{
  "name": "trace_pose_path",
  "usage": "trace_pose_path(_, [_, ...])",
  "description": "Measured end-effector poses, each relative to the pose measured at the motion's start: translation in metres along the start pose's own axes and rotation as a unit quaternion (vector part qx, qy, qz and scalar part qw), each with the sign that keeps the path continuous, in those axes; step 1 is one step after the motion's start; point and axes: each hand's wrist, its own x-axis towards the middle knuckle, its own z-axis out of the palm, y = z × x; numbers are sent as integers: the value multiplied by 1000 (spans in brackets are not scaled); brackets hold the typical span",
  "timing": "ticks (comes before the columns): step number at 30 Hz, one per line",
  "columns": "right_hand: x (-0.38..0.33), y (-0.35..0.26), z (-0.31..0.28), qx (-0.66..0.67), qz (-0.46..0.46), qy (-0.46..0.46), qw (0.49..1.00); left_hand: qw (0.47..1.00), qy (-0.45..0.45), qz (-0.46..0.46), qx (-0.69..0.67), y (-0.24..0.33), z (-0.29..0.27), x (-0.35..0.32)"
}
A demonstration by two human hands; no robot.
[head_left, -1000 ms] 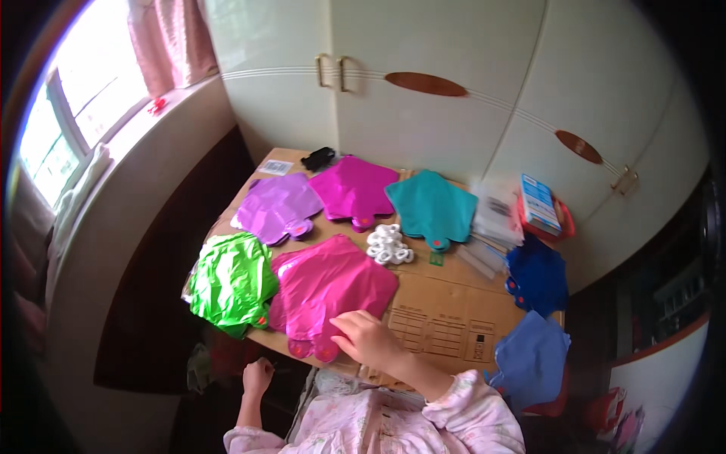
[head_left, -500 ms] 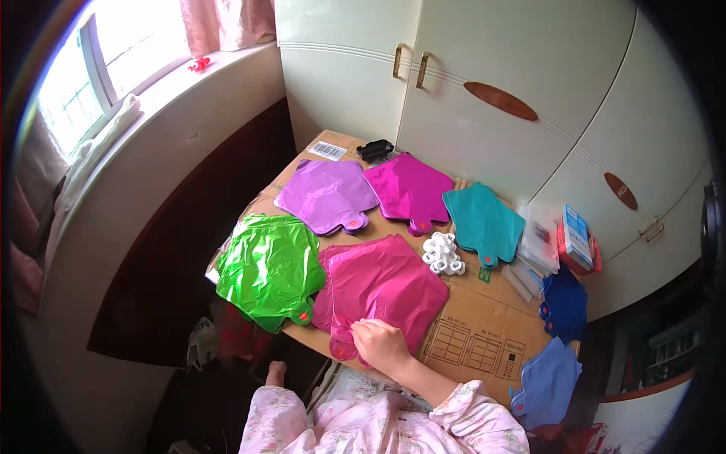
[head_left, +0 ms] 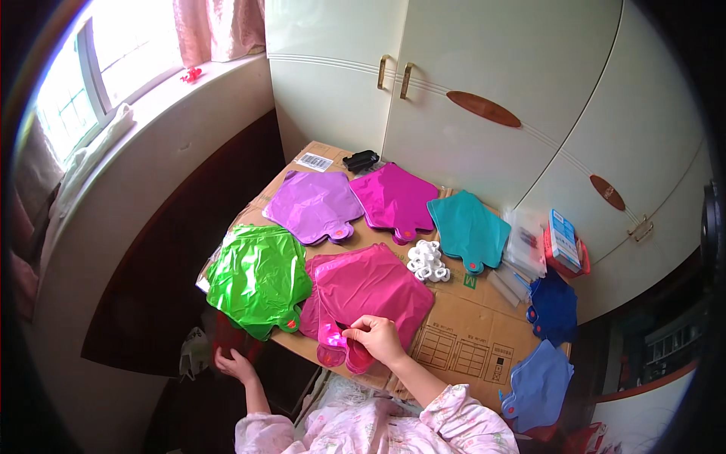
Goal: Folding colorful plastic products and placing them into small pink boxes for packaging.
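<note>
My right hand (head_left: 376,338) pinches the edge of a pink foil balloon (head_left: 370,291) near its round tab. This balloon lies flat on a stack of the same colour, and the foil beside my fingers is bent up and shiny. Past the near left edge of the cardboard, my left hand (head_left: 236,365) hangs low with fingers apart, holding nothing I can see. It is close to a dark red thing (head_left: 229,337), too dim to name. A green foil balloon stack (head_left: 257,276) lies left of the pink one.
Cardboard (head_left: 461,325) bears lilac (head_left: 314,204), magenta (head_left: 395,198), teal (head_left: 469,227), dark blue (head_left: 554,306) and light blue (head_left: 538,382) balloon stacks. White rings (head_left: 428,262) are heaped mid-board. At right stand clear bags (head_left: 525,242) and a red basket (head_left: 567,261). A cabinet (head_left: 484,60) stands behind.
My left hand has moved left, and its fingers now show. My right hand has bent up the pink foil near the tab. The whole view has shifted slightly.
</note>
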Motion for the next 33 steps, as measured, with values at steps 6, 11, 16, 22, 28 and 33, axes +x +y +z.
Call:
trace_pose_path(6, [0,-3,2,14,11,-16,1000,820,-284,419,-269,262,-114,-11])
trace_pose_path(11, [6,8,2,50,-1,-26,998,686,-401,571,-203,302,-86,-20])
trace_pose_path(16, [15,23,-8,199,68,-62,976,703,-386,572,-170,298,-75,-28])
trace_pose_path(22, [20,9,-29,416,158,-111,889,702,-442,557,-46,299,-60,-31])
trace_pose_path(28, [27,12,-49,488,145,-82,857,666,-390,635,36,307,-48,-31])
trace_pose_path(33, [50,14,-121,583,106,13,805,672,-406,618,47,297,-38,-34])
